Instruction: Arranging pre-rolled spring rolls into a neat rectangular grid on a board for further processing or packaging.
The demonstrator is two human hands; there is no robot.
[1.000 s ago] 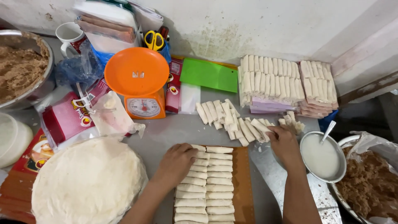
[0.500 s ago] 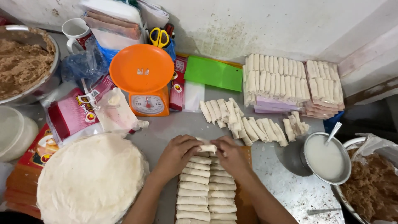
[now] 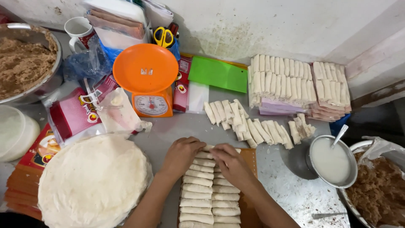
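Note:
My left hand [image 3: 182, 154] and my right hand [image 3: 228, 162] rest side by side on the top of two columns of pale rolled spring rolls [image 3: 207, 196], which lie on a brown board [image 3: 251, 160]. Both hands press on the uppermost roll [image 3: 207, 148], fingers curled over it. A loose pile of more rolls [image 3: 253, 126] lies on the grey table just beyond my hands. A round stack of thin white wrappers [image 3: 90, 181] sits to the left of my left forearm.
An orange kitchen scale [image 3: 147, 80] stands behind. Stacked rolls [image 3: 295, 84] fill the back right. A metal bowl of white paste with a spoon [image 3: 331, 162] sits right, beside a bowl of brown filling [image 3: 377, 190]. Another filling bowl [image 3: 23, 63] is at far left.
My right hand came back from the loose pile at the right to the board. Both hands now sit together on the top roll of the columns.

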